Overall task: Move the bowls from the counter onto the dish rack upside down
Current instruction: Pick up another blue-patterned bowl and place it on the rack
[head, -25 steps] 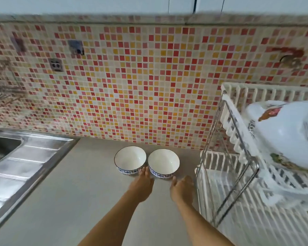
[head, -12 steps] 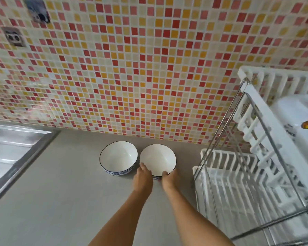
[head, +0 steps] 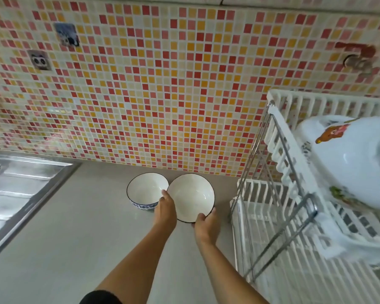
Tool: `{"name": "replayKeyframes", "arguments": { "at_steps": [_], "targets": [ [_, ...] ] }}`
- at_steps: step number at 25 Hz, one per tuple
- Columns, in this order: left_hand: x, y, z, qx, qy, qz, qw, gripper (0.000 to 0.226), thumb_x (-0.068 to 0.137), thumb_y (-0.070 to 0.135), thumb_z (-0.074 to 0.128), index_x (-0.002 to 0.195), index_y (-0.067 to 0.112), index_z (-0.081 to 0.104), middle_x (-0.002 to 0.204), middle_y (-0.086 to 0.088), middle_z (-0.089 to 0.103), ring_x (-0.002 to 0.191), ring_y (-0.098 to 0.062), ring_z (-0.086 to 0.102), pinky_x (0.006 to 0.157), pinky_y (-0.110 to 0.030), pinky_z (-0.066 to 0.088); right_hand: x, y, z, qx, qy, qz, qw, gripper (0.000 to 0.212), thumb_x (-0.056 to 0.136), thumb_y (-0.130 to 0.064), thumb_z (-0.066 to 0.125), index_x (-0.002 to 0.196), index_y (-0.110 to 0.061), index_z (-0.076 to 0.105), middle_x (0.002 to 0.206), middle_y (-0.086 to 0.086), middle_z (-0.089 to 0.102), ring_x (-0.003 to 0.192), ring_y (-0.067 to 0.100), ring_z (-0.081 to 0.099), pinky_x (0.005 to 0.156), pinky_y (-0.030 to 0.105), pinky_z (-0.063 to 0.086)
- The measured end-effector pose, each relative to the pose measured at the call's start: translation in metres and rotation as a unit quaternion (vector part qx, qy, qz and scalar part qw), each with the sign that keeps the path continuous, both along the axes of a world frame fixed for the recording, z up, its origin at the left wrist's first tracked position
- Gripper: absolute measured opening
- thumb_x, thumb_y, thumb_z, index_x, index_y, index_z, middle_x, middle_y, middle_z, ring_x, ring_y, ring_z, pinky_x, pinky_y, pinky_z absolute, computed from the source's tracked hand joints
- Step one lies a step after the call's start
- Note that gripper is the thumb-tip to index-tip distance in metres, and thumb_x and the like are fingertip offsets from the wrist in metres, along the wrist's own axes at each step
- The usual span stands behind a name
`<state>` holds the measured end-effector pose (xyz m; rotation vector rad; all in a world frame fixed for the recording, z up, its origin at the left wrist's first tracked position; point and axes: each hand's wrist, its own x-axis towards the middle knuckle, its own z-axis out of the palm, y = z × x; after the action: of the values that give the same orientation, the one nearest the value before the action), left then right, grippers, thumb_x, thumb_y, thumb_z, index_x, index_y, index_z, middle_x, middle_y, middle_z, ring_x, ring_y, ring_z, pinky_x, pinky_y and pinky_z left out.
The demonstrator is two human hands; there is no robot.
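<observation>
We hold right-hand bowl [head: 191, 197] two-handed: left hand [head: 166, 208] clasps near-left rim, right hand [head: 206, 222] cups near-right rim. Bowl tipped toward us, apparently off bench [head: 64, 249]; opposed grip likely readies flip. Second bowl [head: 146, 191] upright on bench, touching first. Dish rack [head: 261, 194] just right, lower tier free.

Two white bowls [head: 147, 191] [head: 192, 197], two hands [head: 166, 208] [head: 206, 223], one dish rack [head: 279, 150], one sink [head: 20, 185]
</observation>
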<state>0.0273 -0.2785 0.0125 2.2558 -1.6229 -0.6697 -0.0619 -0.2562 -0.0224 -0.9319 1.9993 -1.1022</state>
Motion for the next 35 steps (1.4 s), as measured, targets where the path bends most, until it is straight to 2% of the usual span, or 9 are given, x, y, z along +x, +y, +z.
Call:
{"name": "replayKeyframes", "arguments": {
  "at_steps": [5,8,12,15,18,23,28,31,35],
  "targets": [
    [0.032,0.035,0.069,-0.13,0.07,0.078,0.986,0.039,0.093,-0.004,0.036,0.131,0.0,0.043,0.12,-0.023,0.06,0.107,-0.036,0.059,0.082,-0.041,0.05,0.016,0.046,0.074,-0.139,0.014,0.069,0.988,0.051,0.09,-0.004,0.051,0.139,-0.014,0.04,0.133,0.008,0.057,0.118,0.028,0.058,0.096,0.042,0.052],
    [0.045,0.073,0.112,-0.24,0.134,0.116,0.954,0.037,0.095,0.002,0.033,0.13,0.006,0.046,0.116,-0.021,0.061,0.102,-0.038,0.056,0.083,-0.044,0.049,0.019,0.071,0.122,-0.203,0.063,0.113,0.971,0.053,0.091,-0.005,0.051,0.141,-0.013,0.036,0.138,0.006,0.052,0.124,0.025,0.053,0.1,0.034,0.047],
    [0.051,0.11,0.16,-0.382,0.157,0.102,0.905,0.029,0.096,0.004,0.035,0.12,0.002,0.049,0.104,-0.022,0.065,0.079,-0.03,0.051,0.07,-0.038,0.046,0.019,0.101,0.19,-0.259,0.116,0.126,0.951,0.04,0.091,-0.005,0.051,0.129,-0.005,0.037,0.126,0.014,0.057,0.112,0.03,0.06,0.089,0.034,0.052],
    [0.049,0.131,0.197,-0.45,0.183,0.091,0.869,0.032,0.098,0.008,0.036,0.129,0.004,0.047,0.106,-0.017,0.065,0.079,-0.022,0.051,0.07,-0.034,0.047,0.009,0.124,0.249,-0.284,0.208,0.127,0.927,0.035,0.094,-0.009,0.049,0.126,0.0,0.038,0.109,0.017,0.063,0.092,0.027,0.066,0.065,0.023,0.048],
    [0.034,0.152,0.239,-0.52,0.226,0.077,0.82,0.032,0.099,0.012,0.038,0.13,0.008,0.047,0.106,-0.006,0.062,0.084,-0.019,0.054,0.074,-0.034,0.053,-0.008,0.15,0.305,-0.338,0.295,0.116,0.886,0.037,0.096,-0.01,0.047,0.131,-0.003,0.037,0.106,0.015,0.064,0.089,0.026,0.065,0.064,0.024,0.044],
    [-0.012,0.18,0.3,-0.622,0.274,0.01,0.734,0.018,0.097,0.011,0.043,0.113,0.007,0.05,0.091,0.004,0.054,0.076,-0.015,0.054,0.059,-0.017,0.045,-0.059,0.185,0.363,-0.466,0.311,0.078,0.825,0.049,0.095,-0.009,0.045,0.142,-0.019,0.033,0.084,0.005,0.062,0.071,0.021,0.059,0.064,0.028,0.045],
    [-0.08,0.199,0.343,-0.607,0.274,-0.162,0.728,0.022,0.089,0.021,0.046,0.109,0.015,0.041,0.073,0.014,0.054,0.055,-0.006,0.051,0.048,-0.025,0.043,-0.152,0.191,0.379,-0.558,0.332,0.015,0.76,0.048,0.097,-0.01,0.04,0.144,-0.019,0.032,0.086,0.01,0.066,0.064,0.023,0.059,0.063,0.034,0.053],
    [-0.127,0.208,0.361,-0.579,0.24,-0.294,0.722,0.051,0.084,0.027,0.038,0.135,0.021,0.033,0.103,0.015,0.06,0.076,0.009,0.056,0.066,-0.009,0.045,-0.219,0.194,0.383,-0.585,0.385,-0.013,0.714,0.049,0.095,-0.003,0.042,0.143,-0.013,0.035,0.113,0.017,0.066,0.074,0.03,0.065,0.068,0.034,0.054],
    [-0.195,0.206,0.378,-0.508,0.199,-0.388,0.743,0.059,0.082,0.057,0.03,0.137,0.037,0.032,0.142,-0.002,0.049,0.106,-0.01,0.051,0.086,-0.032,0.037,-0.309,0.191,0.379,-0.575,0.499,-0.046,0.646,0.058,0.086,0.013,0.051,0.139,-0.005,0.037,0.124,0.023,0.061,0.071,0.035,0.068,0.067,0.03,0.052]
  ]
}}
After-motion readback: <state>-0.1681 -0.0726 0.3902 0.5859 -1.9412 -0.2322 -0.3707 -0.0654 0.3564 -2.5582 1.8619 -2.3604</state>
